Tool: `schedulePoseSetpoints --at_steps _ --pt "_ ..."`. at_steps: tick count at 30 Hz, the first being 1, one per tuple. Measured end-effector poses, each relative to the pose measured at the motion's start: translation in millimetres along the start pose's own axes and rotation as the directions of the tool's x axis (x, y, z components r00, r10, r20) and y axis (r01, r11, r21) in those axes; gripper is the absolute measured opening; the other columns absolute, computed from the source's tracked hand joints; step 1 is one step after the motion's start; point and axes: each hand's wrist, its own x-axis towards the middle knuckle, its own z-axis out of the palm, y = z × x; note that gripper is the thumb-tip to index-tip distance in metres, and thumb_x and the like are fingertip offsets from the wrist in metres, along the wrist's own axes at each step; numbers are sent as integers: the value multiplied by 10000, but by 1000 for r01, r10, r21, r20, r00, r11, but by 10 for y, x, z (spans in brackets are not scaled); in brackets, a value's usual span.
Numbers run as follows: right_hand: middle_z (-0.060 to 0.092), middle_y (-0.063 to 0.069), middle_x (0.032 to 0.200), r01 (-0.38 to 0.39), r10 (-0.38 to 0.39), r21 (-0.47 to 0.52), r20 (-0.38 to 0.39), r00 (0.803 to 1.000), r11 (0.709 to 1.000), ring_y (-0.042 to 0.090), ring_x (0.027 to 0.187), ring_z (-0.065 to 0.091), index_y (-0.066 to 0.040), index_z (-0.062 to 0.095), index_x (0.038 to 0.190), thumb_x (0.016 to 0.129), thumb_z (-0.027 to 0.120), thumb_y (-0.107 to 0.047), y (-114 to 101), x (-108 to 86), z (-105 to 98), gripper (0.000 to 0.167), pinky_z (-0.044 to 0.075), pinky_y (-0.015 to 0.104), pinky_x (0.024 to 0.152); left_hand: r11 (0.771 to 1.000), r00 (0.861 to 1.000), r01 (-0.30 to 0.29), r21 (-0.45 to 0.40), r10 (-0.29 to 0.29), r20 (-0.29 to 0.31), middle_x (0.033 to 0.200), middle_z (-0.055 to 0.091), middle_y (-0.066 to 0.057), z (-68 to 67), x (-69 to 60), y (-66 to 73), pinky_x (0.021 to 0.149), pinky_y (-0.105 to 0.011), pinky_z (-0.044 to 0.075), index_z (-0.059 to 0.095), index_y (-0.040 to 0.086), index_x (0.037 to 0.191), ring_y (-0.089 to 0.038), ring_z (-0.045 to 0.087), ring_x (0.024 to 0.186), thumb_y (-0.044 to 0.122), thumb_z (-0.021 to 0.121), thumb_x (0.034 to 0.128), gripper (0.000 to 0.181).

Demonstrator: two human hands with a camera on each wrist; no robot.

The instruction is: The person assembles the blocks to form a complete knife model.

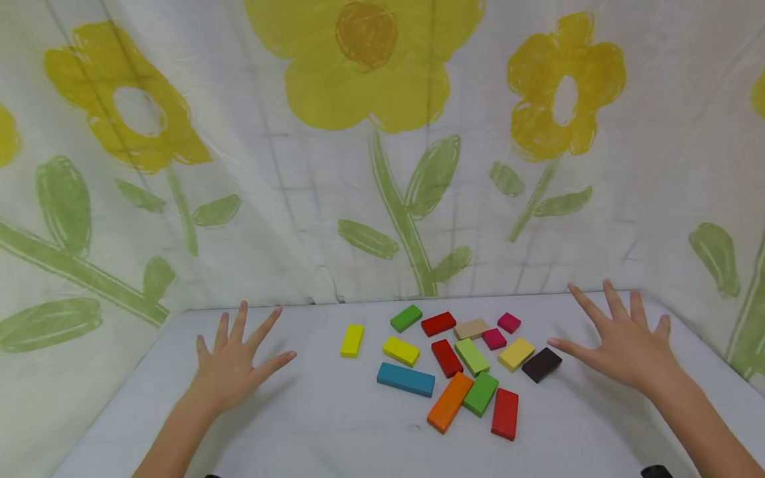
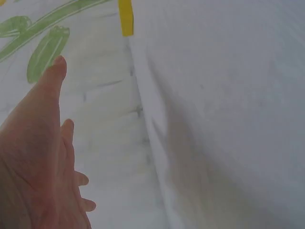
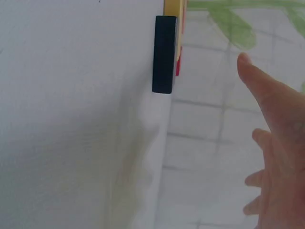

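My left hand (image 1: 230, 368) is spread above the left part of the table, holding nothing; the yellow block (image 1: 352, 340) is the nearest one to its right. Over the right side my right hand (image 1: 630, 345) is also spread and holds nothing, its thumb close to the black block (image 1: 542, 365). In the left wrist view the left hand (image 2: 40, 148) shows straight fingers, with a yellow block (image 2: 126, 18) at the top. The right wrist view has the right hand (image 3: 281, 143) apart from the black block (image 3: 165, 54).
Between the hands several coloured blocks lie scattered on the white table (image 1: 335, 431), among them a blue one (image 1: 406, 380), an orange one (image 1: 450, 402) and a red one (image 1: 505, 413). A curtain (image 1: 269, 199) with painted flowers hangs behind the table's back edge.
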Motion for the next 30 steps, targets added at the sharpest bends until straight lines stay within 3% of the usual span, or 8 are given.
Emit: schedulePoseSetpoints --at_steps 12,20,25,30 --pt "132 419 1647 51 -51 2 0 999 999 754 1439 75 -210 167 1700 889 583 -802 -338 167 -69 1087 47 952 1007 993 996 -88 -75 88 3 1742 99 -265 0 197 540 1095 -886 125 278 365 1679 -606 132 1546 706 535 996 806" --pt "203 394 1652 112 -112 16 28 993 994 722 1445 168 -193 222 1692 946 567 -739 -642 149 -156 986 181 908 1044 987 989 -147 -65 148 13 1744 155 -230 149 253 880 1102 -819 273 310 362 1670 -541 294 1519 690 554 994 790" --pt "307 363 1635 184 -184 11 -7 983 983 695 1435 269 -180 314 1668 979 595 -662 -865 63 -207 886 312 864 1028 982 984 -169 -82 173 47 1722 246 -220 228 236 997 1093 -796 305 357 359 1655 -502 371 1487 693 556 991 769" --pt "388 315 1619 260 -258 67 -38 965 963 630 1428 363 -177 390 1641 991 644 -585 -1066 -36 -193 808 400 817 1005 965 978 -176 -193 193 77 1662 381 -203 299 228 1034 1091 -774 334 392 325 1644 -473 428 1454 637 604 998 749"
